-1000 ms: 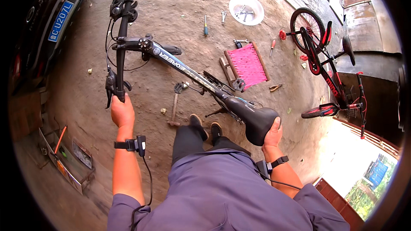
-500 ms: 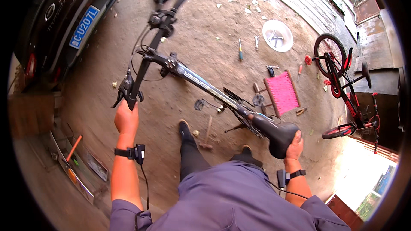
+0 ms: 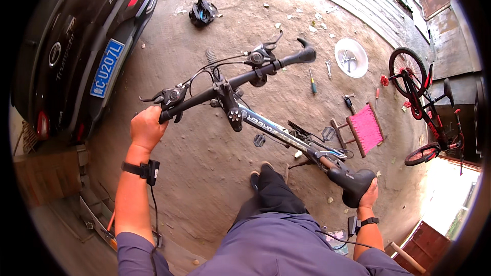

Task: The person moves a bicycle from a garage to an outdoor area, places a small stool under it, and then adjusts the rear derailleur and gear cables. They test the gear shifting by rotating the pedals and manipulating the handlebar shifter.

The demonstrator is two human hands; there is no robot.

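Observation:
My left hand (image 3: 147,128) is closed round the left end of the black handlebar (image 3: 248,78), beside a brake lever and shifter. My right hand (image 3: 370,194) grips the back of the black saddle (image 3: 348,181). Between them the bicycle frame (image 3: 273,133), dark with pale blue and silver, runs diagonally above the dirt floor. Brake levers and cables sit on the bar. A pedal (image 3: 260,140) shows under the frame, and beside it stands a low wooden stool (image 3: 366,129) with a pink woven seat. My legs (image 3: 266,189) are below the bicycle.
A dark car (image 3: 71,56) fills the left side. A red-black bicycle (image 3: 424,107) stands at the right. On the ground are a white basin (image 3: 351,46) holding tools, a screwdriver (image 3: 312,83), wrenches (image 3: 329,69) and a black bag (image 3: 202,12). A metal box (image 3: 94,220) sits lower left.
The handlebar has swung from nearly upright in the picture to a diagonal running toward upper right. Both hands still grip; the saddle and my right hand have shifted right and down, and the background has shifted.

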